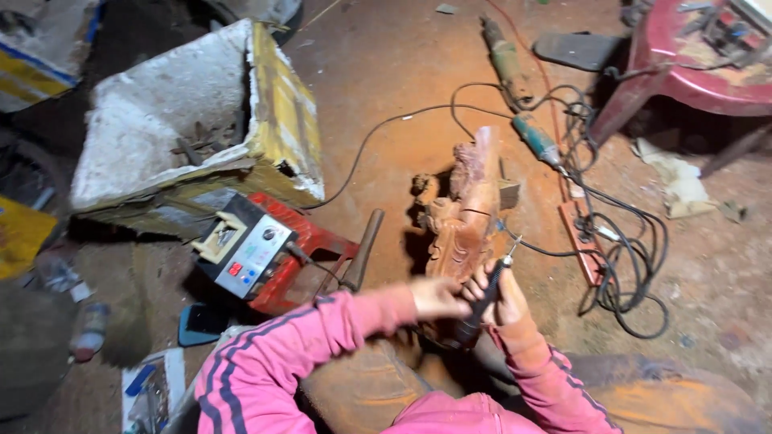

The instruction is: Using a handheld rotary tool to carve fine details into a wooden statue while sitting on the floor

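The wood carving [465, 217] stands on the dusty floor just ahead of both hands. The right hand [497, 291] grips a black rotary tool [482, 301] against it; the left hand [437, 297] presses its base. A control box [245, 253] sits left.

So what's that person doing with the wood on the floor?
A person in pink sleeves is working on a reddish wood carving that stands on the dusty floor. The right hand holds a thin rotary tool like a pen, tip up by the carving. The left hand steadies the carving's lower part. A control box, a mallet, two grinders and tangled cables lie around.
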